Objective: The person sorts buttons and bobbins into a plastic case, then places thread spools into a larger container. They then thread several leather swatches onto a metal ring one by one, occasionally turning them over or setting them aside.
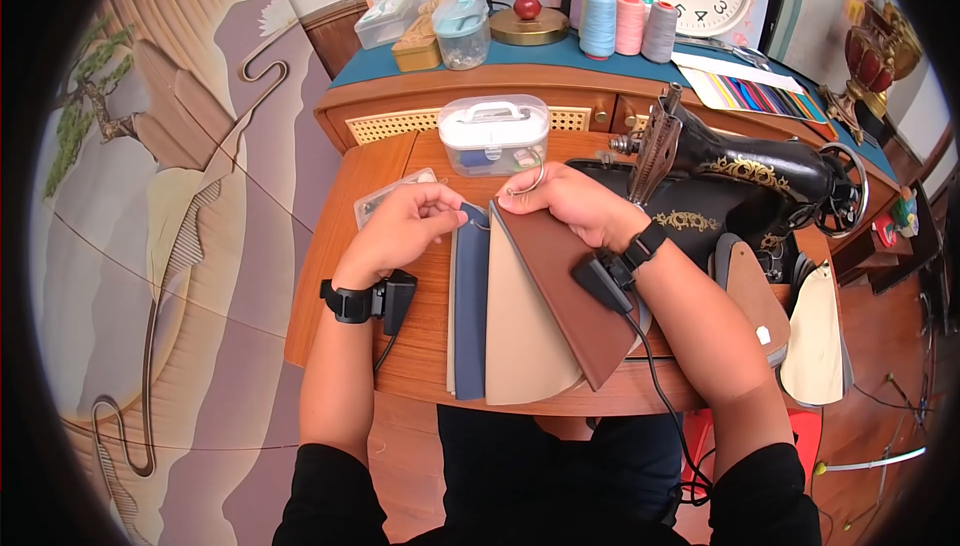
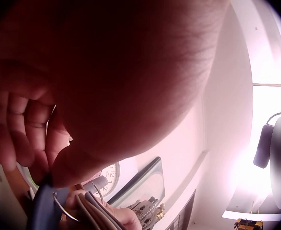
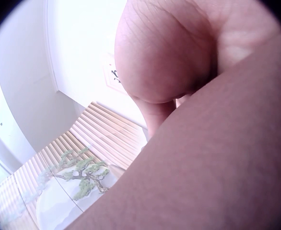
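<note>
A fan of triangular leather-like swatches hangs over the table's front edge. Thumb and fingers of my left hand [image 1: 400, 231] pinch the top corner of the dark blue swatch [image 1: 471, 321]. In the left wrist view, a metal ring [image 2: 65, 211] runs through a hole near that swatch's tip. My right hand [image 1: 570, 204] grips the top of the brown swatch [image 1: 570, 291], and the beige swatch [image 1: 518, 321] lies between brown and blue. Above the right thumb, part of the ring curves up. The right wrist view shows mostly palm and forearm, with the held swatches hidden.
Behind the hands stands a clear box with a white lid [image 1: 494, 134]. A flat clear case [image 1: 392, 191] lies by the left hand. The black sewing machine [image 1: 740, 161] fills the right side, near more swatches [image 1: 752, 296]. Thread spools [image 1: 598, 26] stand at the back.
</note>
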Demonstrator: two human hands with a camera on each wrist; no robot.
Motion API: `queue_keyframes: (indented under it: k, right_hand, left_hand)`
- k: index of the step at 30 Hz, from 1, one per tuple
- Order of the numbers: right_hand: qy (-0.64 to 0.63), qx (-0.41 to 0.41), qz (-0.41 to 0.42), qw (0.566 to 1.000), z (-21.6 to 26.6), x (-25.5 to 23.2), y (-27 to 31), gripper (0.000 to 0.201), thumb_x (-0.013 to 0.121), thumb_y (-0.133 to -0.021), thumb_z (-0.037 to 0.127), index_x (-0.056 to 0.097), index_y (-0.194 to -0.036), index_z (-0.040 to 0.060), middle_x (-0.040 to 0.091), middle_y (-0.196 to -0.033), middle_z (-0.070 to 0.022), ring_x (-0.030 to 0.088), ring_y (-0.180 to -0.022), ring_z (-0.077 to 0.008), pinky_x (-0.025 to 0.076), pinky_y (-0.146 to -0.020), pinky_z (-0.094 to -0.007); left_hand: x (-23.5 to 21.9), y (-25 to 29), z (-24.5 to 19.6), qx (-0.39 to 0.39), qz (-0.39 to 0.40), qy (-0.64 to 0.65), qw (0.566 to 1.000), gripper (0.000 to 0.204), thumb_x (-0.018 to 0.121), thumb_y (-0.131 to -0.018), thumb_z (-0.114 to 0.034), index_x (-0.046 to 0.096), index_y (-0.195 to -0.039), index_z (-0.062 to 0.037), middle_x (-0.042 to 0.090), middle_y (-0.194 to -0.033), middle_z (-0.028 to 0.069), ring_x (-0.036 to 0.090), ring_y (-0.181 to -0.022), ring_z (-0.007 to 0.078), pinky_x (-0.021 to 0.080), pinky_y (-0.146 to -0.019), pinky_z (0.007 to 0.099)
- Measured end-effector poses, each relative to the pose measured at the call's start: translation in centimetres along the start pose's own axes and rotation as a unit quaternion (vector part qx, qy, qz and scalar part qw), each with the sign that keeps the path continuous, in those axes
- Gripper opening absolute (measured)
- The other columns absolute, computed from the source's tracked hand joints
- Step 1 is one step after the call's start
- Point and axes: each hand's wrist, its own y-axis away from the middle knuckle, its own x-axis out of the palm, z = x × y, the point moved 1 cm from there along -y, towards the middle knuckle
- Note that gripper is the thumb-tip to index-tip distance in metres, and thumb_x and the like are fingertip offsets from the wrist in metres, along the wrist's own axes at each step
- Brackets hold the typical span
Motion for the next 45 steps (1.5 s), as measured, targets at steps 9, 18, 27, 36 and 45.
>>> queue_keyframes:
  k: [9, 18, 27, 36, 45]
  right_hand:
    - [-0.008, -0.013, -0.004, 1.0, -0.2, -0.1, -0.3, 0.013, 0.07, -0.095, 0.011, 0.071, -0.105, 0.001, 0.072, -0.097, -0.0029, 0.068, -0.085, -0.0098, 0.055, -0.075, -0.024]
    - [0.014, -0.06, 0.008, 0.998, -0.3, 0.2, -0.1, 0.021, 0.07, -0.097, 0.015, 0.07, -0.112, 0.0007, 0.072, -0.099, -0.0022, 0.066, -0.086, -0.0082, 0.054, -0.077, -0.0238]
    - [0.021, -0.071, 0.033, 0.997, -0.5, 0.3, -0.3, 0.023, 0.069, -0.098, 0.017, 0.069, -0.116, 0.0023, 0.072, -0.101, -0.0024, 0.066, -0.087, -0.0088, 0.055, -0.077, -0.0256]
    - [-0.01, -0.081, 0.074, 0.994, -0.6, 0.3, -0.3, 0.021, 0.066, -0.1, 0.016, 0.068, -0.117, 0.0029, 0.072, -0.103, -0.002, 0.067, -0.089, -0.0087, 0.054, -0.08, -0.0244]
    - [-0.006, -0.066, 0.067, 0.995, -0.3, 0.5, -0.1, 0.019, 0.065, -0.1, 0.015, 0.068, -0.115, 0.0035, 0.072, -0.104, -0.0025, 0.068, -0.09, -0.0096, 0.055, -0.08, -0.0251]
  left_hand:
    - [0.3, 0.1, -0.3, 0.023, -0.005, -0.017, 1.0, 0.014, 0.073, -0.094, -0.011, 0.071, -0.104, -0.0021, 0.07, -0.092, -0.0025, 0.063, -0.083, 0.0041, 0.05, -0.073, 0.0219]
    - [0.6, 0.4, -0.9, 0.061, 0.004, -0.034, 0.998, 0.017, 0.076, -0.091, -0.006, 0.074, -0.105, 0.0025, 0.071, -0.092, 0.0002, 0.064, -0.084, 0.0046, 0.052, -0.075, 0.0208]
    - [0.4, 0.3, -1.1, 0.059, -0.022, -0.022, 0.998, 0.018, 0.077, -0.089, -0.004, 0.073, -0.106, 0.0015, 0.074, -0.094, 0.0026, 0.069, -0.089, 0.0078, 0.055, -0.081, 0.0222]
    - [-0.4, -0.3, -0.1, -0.001, -0.049, 0.06, 0.997, 0.021, 0.074, -0.093, -0.016, 0.072, -0.107, -0.0016, 0.072, -0.086, -0.0007, 0.057, -0.068, 0.0039, 0.044, -0.062, 0.0186]
    - [0.1, -0.7, 1.9, -0.084, -0.086, -0.169, 0.978, 0.028, 0.078, -0.089, -0.017, 0.071, -0.11, 0.0001, 0.069, -0.084, -0.0009, 0.059, -0.069, 0.005, 0.047, -0.06, 0.0214]
